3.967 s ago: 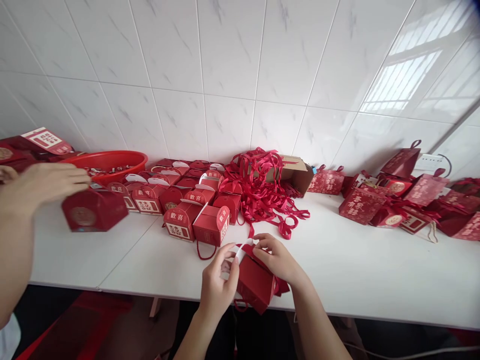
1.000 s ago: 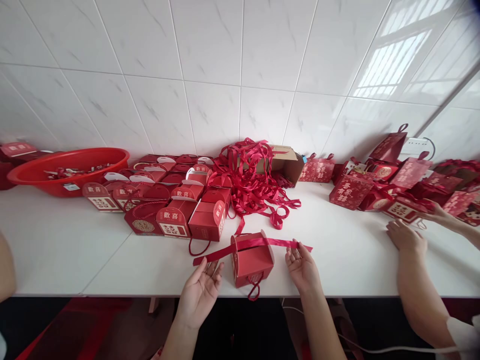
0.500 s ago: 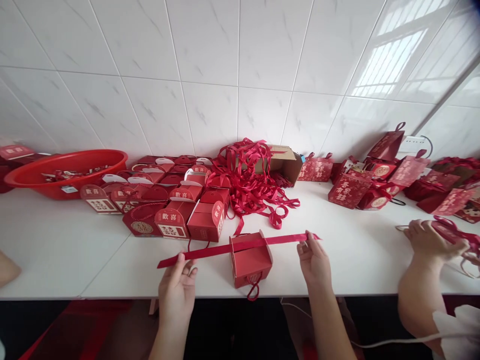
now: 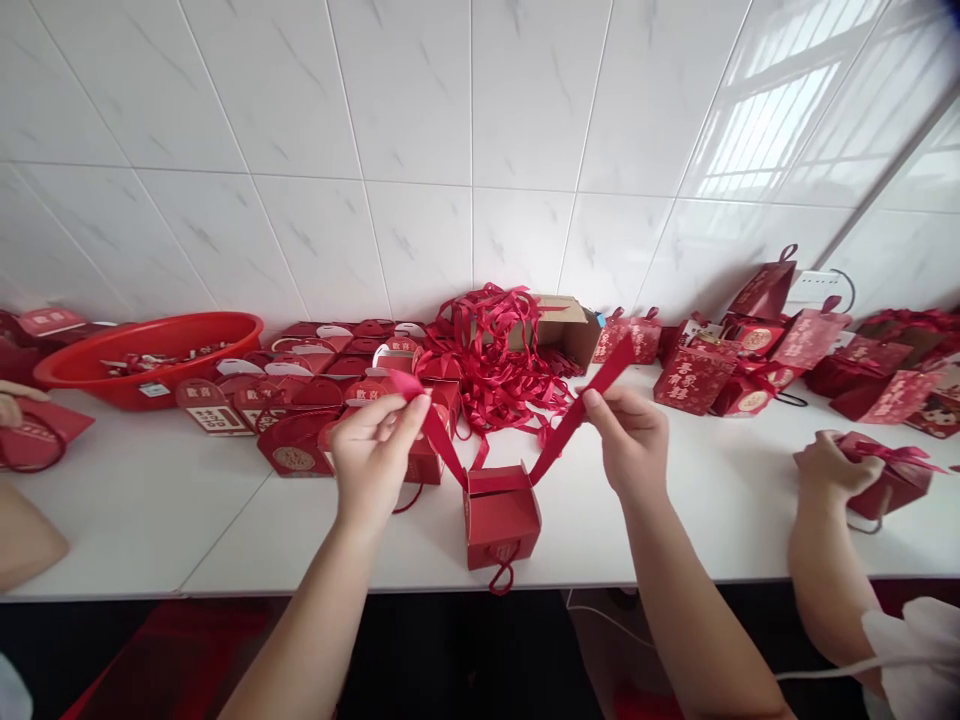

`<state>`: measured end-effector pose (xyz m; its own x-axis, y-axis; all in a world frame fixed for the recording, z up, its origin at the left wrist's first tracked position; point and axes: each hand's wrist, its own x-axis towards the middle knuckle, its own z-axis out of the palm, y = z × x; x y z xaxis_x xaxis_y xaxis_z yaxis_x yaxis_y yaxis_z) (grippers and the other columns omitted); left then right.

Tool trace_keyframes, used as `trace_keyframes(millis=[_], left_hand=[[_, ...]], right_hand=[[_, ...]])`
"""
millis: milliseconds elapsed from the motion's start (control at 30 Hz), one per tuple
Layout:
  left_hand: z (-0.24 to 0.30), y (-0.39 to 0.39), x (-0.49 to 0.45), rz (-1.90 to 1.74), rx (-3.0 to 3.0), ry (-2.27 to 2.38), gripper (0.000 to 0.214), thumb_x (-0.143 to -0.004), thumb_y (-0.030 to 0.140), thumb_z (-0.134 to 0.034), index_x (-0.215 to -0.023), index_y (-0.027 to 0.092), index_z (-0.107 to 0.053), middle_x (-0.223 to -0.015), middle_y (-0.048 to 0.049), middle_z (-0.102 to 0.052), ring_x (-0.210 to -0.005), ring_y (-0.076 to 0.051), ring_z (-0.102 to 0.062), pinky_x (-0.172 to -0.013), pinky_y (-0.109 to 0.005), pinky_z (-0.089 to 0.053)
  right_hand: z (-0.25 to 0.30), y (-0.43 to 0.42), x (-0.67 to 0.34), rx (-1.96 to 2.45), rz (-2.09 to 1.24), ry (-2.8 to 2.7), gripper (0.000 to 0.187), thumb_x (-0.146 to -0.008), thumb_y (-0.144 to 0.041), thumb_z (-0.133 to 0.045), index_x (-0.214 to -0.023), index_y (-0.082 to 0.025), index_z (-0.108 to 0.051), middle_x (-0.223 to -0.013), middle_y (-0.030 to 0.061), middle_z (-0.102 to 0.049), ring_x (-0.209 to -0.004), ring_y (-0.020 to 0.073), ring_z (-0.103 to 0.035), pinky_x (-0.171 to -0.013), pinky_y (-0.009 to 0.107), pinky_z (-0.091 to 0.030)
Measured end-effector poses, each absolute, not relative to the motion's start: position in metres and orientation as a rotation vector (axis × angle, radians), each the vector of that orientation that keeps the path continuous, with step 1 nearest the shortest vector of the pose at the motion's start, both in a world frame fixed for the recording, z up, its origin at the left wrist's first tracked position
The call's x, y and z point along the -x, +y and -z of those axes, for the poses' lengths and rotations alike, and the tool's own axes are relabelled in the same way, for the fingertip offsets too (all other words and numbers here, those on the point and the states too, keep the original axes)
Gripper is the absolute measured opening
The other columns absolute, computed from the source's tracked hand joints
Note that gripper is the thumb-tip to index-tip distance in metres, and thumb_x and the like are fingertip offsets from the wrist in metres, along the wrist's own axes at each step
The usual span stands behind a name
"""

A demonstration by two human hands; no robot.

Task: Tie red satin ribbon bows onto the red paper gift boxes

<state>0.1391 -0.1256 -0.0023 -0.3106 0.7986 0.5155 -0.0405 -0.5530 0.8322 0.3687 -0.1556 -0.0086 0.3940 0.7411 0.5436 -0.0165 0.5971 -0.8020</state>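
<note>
A small red gift box (image 4: 501, 525) stands near the table's front edge, with a red cord handle (image 4: 501, 577) hanging at its front. One red ribbon (image 4: 556, 440) runs across the top of the box, and both its ends rise in a V. My left hand (image 4: 375, 445) pinches the left end up and to the left of the box. On the other side, my right hand (image 4: 626, 435) pinches the right end between thumb and fingers. The middle of the ribbon lies between the box's raised side flaps.
Behind are rows of red boxes (image 4: 292, 415), a heap of red ribbons (image 4: 495, 350) spilling from a cardboard carton (image 4: 574, 335), and a red basin (image 4: 82, 375). A co-worker's hand (image 4: 832, 470) holds a ribboned box at right; another person's hand (image 4: 11, 405) touches a box at left.
Both my hands have moved up, pulling the ribbon's ends from nearly level into a V over the box. The right co-worker's box has turned upright; another box and hand have appeared at left.
</note>
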Motion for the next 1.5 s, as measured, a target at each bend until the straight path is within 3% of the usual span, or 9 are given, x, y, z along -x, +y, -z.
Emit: trace_keyframes(millis=[267, 467, 667, 867, 1067, 1300, 1500], left_hand=[[-0.012, -0.128, -0.162, -1.765, -1.527, 0.968, 0.018, -0.069, 0.033, -0.076, -0.068, 0.017, -0.069, -0.055, 0.0045, -0.056, -0.048, -0.008, -0.045, -0.048, -0.023, -0.036], [-0.021, -0.129, -0.164, -1.788, -1.439, 0.813, 0.018, -0.069, 0.033, -0.077, -0.074, 0.017, -0.071, -0.071, -0.0009, -0.070, -0.071, -0.016, -0.065, -0.067, -0.026, -0.050], [-0.030, -0.131, -0.171, -1.774, -1.440, 0.718, 0.017, -0.074, 0.032, -0.074, -0.077, 0.016, -0.071, -0.077, -0.0043, -0.074, -0.080, -0.019, -0.070, -0.082, -0.032, -0.053], [-0.033, -0.128, -0.173, -1.757, -1.408, 0.704, 0.021, -0.072, 0.034, -0.075, -0.080, 0.015, -0.071, -0.084, -0.0063, -0.075, -0.083, -0.020, -0.071, -0.083, -0.032, -0.053], [-0.032, -0.132, -0.170, -1.704, -1.482, 0.685, 0.017, -0.078, 0.032, -0.070, -0.080, 0.015, -0.068, -0.072, -0.0037, -0.074, -0.077, -0.018, -0.071, -0.080, -0.030, -0.053], [-0.027, -0.133, -0.170, -1.669, -1.479, 0.629, 0.015, -0.081, 0.030, -0.068, -0.081, 0.015, -0.065, -0.073, -0.0028, -0.073, -0.073, -0.017, -0.071, -0.077, -0.029, -0.055], [-0.027, -0.134, -0.168, -1.570, -1.557, 0.622, 0.017, -0.085, 0.032, -0.063, -0.080, 0.016, -0.062, -0.069, -0.0015, -0.070, -0.071, -0.015, -0.069, -0.074, -0.028, -0.056]], right_hand=[[-0.009, -0.152, -0.347, 0.770, -0.616, -1.215, 0.013, -0.077, -0.033, -0.071, -0.078, -0.020, -0.069, -0.073, -0.0006, -0.067, -0.067, 0.0118, -0.060, -0.064, 0.025, -0.049], [-0.002, -0.149, -0.347, 0.765, -0.723, -1.161, 0.017, -0.073, -0.034, -0.074, -0.082, -0.021, -0.068, -0.073, -0.0012, -0.067, -0.068, 0.0113, -0.060, -0.065, 0.025, -0.050], [-0.001, -0.151, -0.344, 0.762, -0.774, -1.124, 0.017, -0.074, -0.036, -0.074, -0.078, -0.020, -0.067, -0.072, -0.0014, -0.064, -0.067, 0.0099, -0.058, -0.065, 0.023, -0.048], [-0.004, -0.155, -0.345, 0.758, -0.745, -1.124, 0.020, -0.073, -0.036, -0.074, -0.076, -0.019, -0.065, -0.070, -0.0022, -0.062, -0.064, 0.0095, -0.055, -0.062, 0.022, -0.046], [-0.002, -0.157, -0.345, 0.723, -0.750, -1.132, 0.014, -0.076, -0.031, -0.072, -0.077, -0.020, -0.064, -0.070, -0.0029, -0.058, -0.063, 0.0086, -0.050, -0.059, 0.021, -0.042], [0.002, -0.156, -0.343, 0.671, -0.791, -1.126, 0.009, -0.079, -0.029, -0.070, -0.079, -0.021, -0.065, -0.075, -0.0024, -0.058, -0.068, 0.0092, -0.051, -0.064, 0.022, -0.042], [-0.001, -0.157, -0.343, 0.683, -0.901, -1.076, 0.017, -0.079, -0.034, -0.070, -0.081, -0.020, -0.059, -0.073, -0.0012, -0.064, -0.065, 0.0120, -0.061, -0.064, 0.025, -0.049]])
